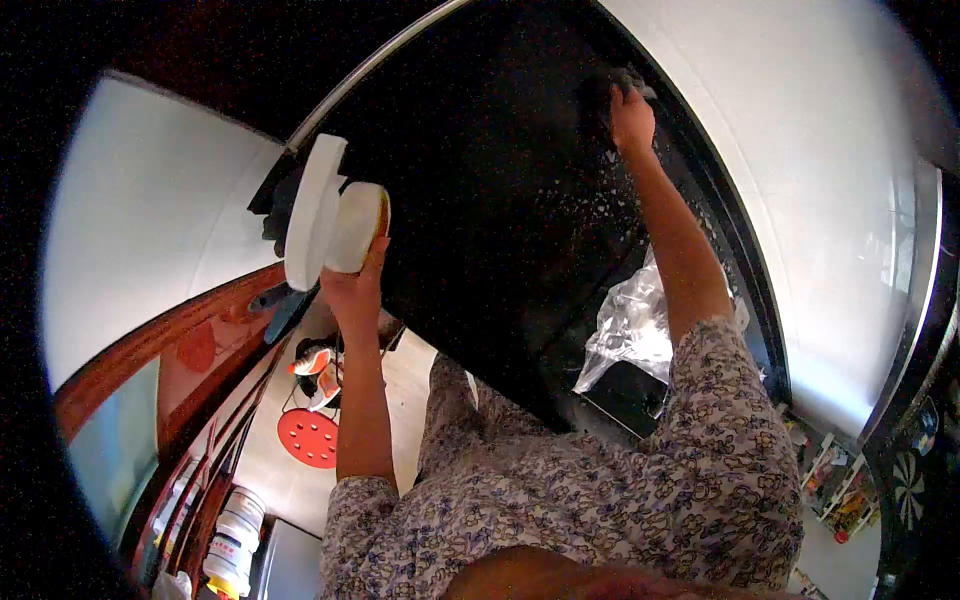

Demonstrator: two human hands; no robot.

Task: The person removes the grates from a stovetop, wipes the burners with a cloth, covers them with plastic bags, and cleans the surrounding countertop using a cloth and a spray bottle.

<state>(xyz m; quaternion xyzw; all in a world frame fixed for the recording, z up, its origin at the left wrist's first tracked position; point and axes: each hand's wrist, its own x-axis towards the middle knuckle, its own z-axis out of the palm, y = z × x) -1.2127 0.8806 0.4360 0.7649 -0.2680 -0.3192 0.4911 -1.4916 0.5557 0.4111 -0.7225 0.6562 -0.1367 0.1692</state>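
Note:
My left hand (355, 285) is closed around a white round-based object (355, 228), held up at the left edge of a black surface (470, 200); a long white bar-like part (315, 215) stands beside its round part. At the far right of the black surface, my right hand (632, 120) presses a dark crumpled cloth (628, 80) against it. Droplets or light specks (585, 200) are scattered near my right forearm. Crinkled clear plastic (632, 320) lies on the surface under that arm.
A red stool with holes (308, 437) and an orange and white object (315, 365) are on the floor at lower left. White buckets (235, 530) stand near a dark red wooden frame (180, 340). White walls (780, 150) rise at both sides.

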